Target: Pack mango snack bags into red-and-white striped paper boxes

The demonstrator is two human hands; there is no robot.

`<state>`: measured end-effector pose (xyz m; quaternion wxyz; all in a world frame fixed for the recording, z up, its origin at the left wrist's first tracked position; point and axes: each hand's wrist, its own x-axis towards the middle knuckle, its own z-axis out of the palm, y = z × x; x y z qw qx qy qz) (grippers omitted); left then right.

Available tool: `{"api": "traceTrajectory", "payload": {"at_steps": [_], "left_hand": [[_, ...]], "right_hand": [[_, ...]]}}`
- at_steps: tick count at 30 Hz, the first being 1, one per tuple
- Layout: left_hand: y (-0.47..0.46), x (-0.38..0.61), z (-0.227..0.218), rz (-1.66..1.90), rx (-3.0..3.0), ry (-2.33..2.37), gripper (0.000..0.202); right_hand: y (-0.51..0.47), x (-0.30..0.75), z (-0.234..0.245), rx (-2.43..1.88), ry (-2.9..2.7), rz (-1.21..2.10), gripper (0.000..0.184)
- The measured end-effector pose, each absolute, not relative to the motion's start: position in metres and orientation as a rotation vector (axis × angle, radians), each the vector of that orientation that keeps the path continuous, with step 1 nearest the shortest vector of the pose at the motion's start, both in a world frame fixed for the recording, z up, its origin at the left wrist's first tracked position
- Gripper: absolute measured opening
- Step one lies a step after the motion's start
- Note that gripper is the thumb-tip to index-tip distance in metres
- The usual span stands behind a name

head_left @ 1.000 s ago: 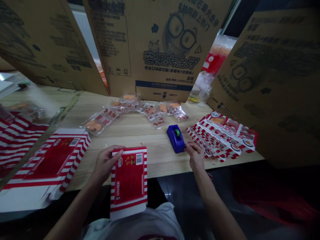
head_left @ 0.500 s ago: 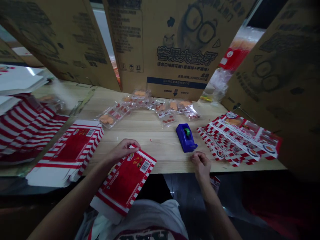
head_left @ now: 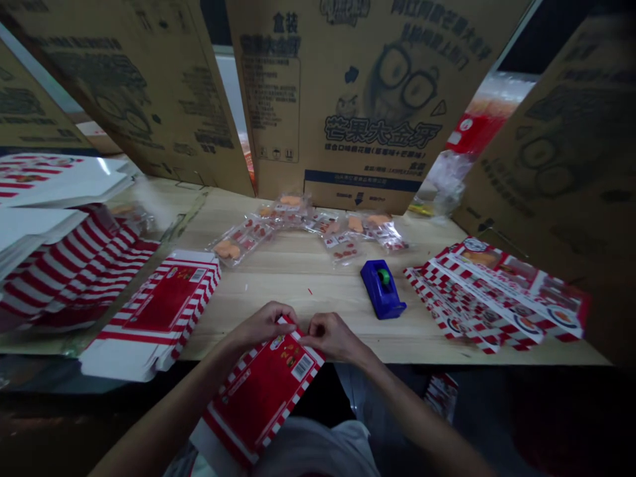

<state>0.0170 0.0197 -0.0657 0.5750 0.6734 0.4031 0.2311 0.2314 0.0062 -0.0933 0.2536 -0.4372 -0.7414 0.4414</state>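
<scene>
My left hand (head_left: 272,322) grips the top edge of a flat red-and-white striped cardboard box (head_left: 263,391), tilted over my lap. Its printed red panel and barcode face up, and a white flap sticks out at the lower end. With fingers pinched, my right hand (head_left: 328,334) meets the box's top edge close to the left fingertips. Anything between those pinched fingers is too small to make out. A blue tape dispenser (head_left: 382,290) with a green core stands on the table to the right of my hands.
Stacked striped cartons (head_left: 166,298) lie left, beside folded striped card (head_left: 74,265) and white-sided sheets (head_left: 59,175). Clear candy packets (head_left: 243,240) lie along the back. Fanned printed boxes (head_left: 497,288) sit right. Large brown cartons (head_left: 368,99) wall the table's (head_left: 278,281) far side.
My right hand has moved left from beside the tape dispenser to the top edge of the box. My left hand still holds the box. The whole view has shifted slightly.
</scene>
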Motion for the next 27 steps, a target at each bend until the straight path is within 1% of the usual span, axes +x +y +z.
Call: {"api": "traceTrajectory", "payload": {"at_steps": [3, 6, 8, 10, 12, 13, 14, 15, 17, 18, 19, 21, 22, 24, 27], "left_hand": [[0.016, 0.013, -0.058, 0.531, 1.601, 0.894, 0.023], [0.015, 0.012, -0.046, 0.577, 1.594, 0.755, 0.021], [0.014, 0.010, -0.039, 0.645, 1.572, 0.677, 0.019], [0.014, 0.005, -0.034, 0.741, 1.521, 0.677, 0.017], [0.013, -0.004, -0.033, 0.839, 1.466, 0.751, 0.017], [0.013, -0.009, -0.033, 0.879, 1.445, 0.809, 0.017], [0.011, -0.014, -0.035, 0.922, 1.415, 0.877, 0.018], [0.010, -0.019, -0.037, 0.981, 1.361, 0.961, 0.019], [0.005, -0.028, -0.047, 1.176, 1.142, 1.143, 0.025], [0.002, -0.033, -0.054, 1.301, 0.991, 1.224, 0.029], [-0.002, -0.037, -0.062, 1.413, 0.851, 1.289, 0.034], [-0.011, -0.047, -0.084, 1.550, 0.720, 1.432, 0.040], [-0.016, -0.051, -0.095, 1.561, 0.760, 1.533, 0.041], [-0.025, -0.057, -0.118, 1.526, 1.019, 1.796, 0.040], [-0.034, -0.058, -0.137, 1.478, 1.638, 2.085, 0.036]], "right_hand": [[0.010, 0.233, -0.095, -1.145, -1.795, 1.567, 0.037], [0.014, 0.231, -0.089, -1.013, -1.544, 1.974, 0.056], [0.019, 0.226, -0.086, -0.867, -1.415, 2.198, 0.062], [0.029, 0.219, -0.082, -0.761, -1.377, 2.287, 0.063], [0.046, 0.210, -0.078, -0.717, -1.476, 2.274, 0.060], [0.056, 0.205, -0.076, -0.726, -1.594, 2.225, 0.055], [0.068, 0.201, -0.074, -0.798, -1.759, 2.108, 0.048], [0.081, 0.198, -0.072, -0.930, -1.933, 1.918, 0.040], [0.109, 0.196, -0.068, -1.281, -2.151, 1.400, 0.029], [0.123, 0.198, -0.067, -1.444, -2.162, 1.146, 0.030], [0.137, 0.202, -0.067, -1.572, -2.128, 0.949, 0.037], [0.160, 0.215, -0.071, -1.729, -2.050, 0.752, 0.056], [0.167, 0.222, -0.074, -1.785, -2.035, 0.684, 0.063], [0.172, 0.233, -0.083, -1.856, -2.046, 0.592, 0.070], [0.152, 0.239, -0.099, -1.864, -2.130, 0.546, 0.072]]}}
